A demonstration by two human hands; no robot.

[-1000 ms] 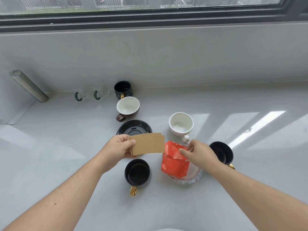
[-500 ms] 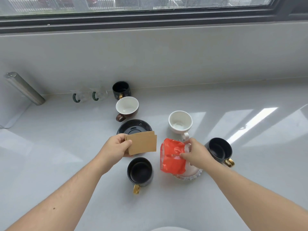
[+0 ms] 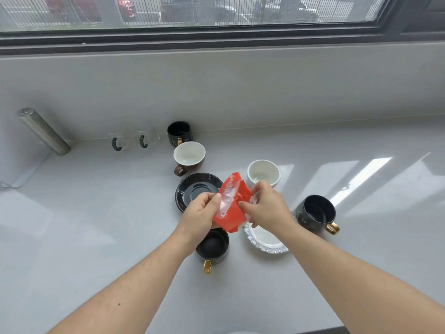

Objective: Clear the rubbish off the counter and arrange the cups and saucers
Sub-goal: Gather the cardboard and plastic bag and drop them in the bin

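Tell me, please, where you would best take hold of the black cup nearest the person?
Probably by the gold handle of the black cup, coming from the near side: the cup stands upright and the handle points toward the person, while the left hand overhangs its far rim.

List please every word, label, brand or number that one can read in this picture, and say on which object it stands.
No text can be read.
Black cup on the right: a pale mark on its side, too small and blurred to read.
Black cup at the back: faint pale marks, unreadable.
Red wrapper, held by both hands: no print visible.
Cars outside the window: no plates legible.
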